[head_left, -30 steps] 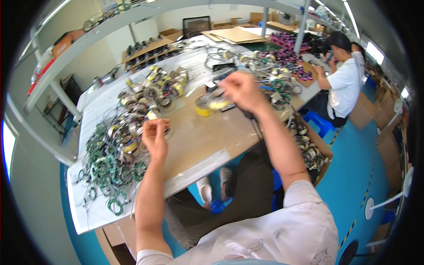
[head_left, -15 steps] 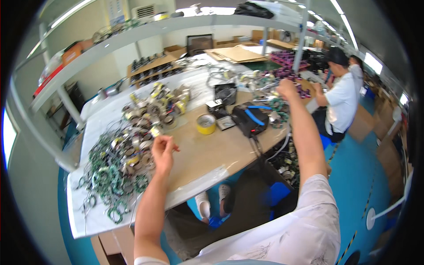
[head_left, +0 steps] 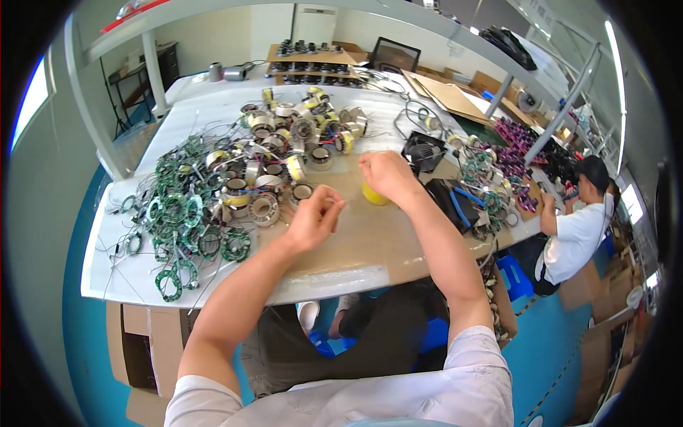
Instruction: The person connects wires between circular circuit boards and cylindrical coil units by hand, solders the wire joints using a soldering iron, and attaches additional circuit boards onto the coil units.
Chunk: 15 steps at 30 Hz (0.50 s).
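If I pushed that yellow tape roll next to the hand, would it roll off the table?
Probably not. The yellow tape roll seems to lie flat on the brown cardboard mat, partly hidden behind the right hand, so a push would likely slide it rather than roll it. It looks small and hollow, so it is probably light. Stood on edge, it could roll.

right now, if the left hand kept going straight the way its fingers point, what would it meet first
Probably the yellow tape roll beside the right hand. The left hand points up and right across bare cardboard mat toward it, though depth is hard to judge.
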Motion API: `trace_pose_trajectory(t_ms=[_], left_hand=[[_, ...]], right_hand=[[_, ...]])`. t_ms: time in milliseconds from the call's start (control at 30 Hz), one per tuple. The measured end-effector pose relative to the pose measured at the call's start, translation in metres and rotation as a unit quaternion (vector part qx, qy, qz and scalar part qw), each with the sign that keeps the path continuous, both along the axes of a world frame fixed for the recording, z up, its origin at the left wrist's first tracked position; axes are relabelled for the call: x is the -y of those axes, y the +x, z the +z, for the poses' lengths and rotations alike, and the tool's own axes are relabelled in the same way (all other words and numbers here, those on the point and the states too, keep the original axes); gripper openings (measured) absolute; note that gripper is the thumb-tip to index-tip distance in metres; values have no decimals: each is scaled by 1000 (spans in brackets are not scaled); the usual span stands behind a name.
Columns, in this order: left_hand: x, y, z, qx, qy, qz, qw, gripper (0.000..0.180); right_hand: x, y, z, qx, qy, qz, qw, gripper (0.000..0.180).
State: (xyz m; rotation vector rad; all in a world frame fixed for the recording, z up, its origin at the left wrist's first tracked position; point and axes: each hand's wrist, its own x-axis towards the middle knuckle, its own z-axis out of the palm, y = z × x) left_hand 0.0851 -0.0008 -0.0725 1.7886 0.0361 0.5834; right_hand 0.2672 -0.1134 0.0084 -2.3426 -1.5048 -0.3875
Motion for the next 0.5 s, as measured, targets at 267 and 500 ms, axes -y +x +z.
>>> trace_pose_trajectory(t_ms=[267, 500], left_hand=[[-12, -19, -4, 128, 175, -32, 976, 30], [-20, -23, -7, 144, 212, -29, 966, 17]], right_hand=[[-103, -11, -60, -44, -63, -1, 997, 39], [-102, -11, -26, -147, -191, 0, 971, 26]])
